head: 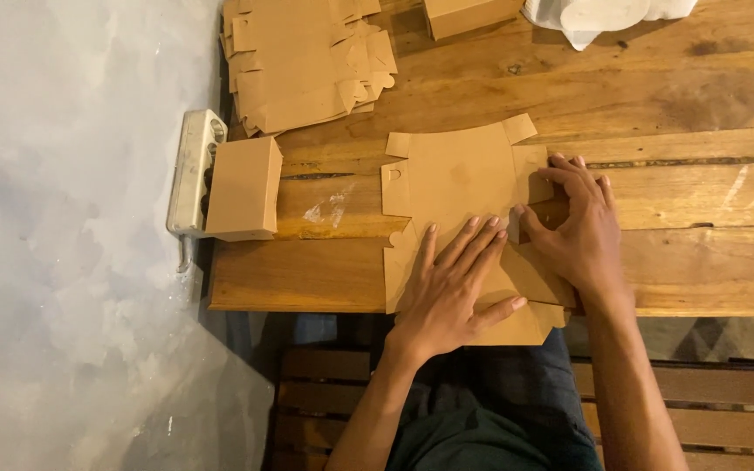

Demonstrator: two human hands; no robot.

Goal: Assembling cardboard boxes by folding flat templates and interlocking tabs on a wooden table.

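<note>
I saw the left hand (pixel 451 283) pressed flat, fingers spread, on the unfolded brown cardboard blank (pixel 455 179) at the wooden table's (pixel 700 105) near edge. The right hand (pixel 573 222) pinched the blank's right flap, folding it up.

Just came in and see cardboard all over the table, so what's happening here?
A person is working a flat brown cardboard box blank on a wooden table. The left hand presses it flat, while the right hand bends up a flap at its right side. A stack of unfolded blanks lies at the far left, and one assembled box stands near the table's left edge beside a white power strip.
</note>
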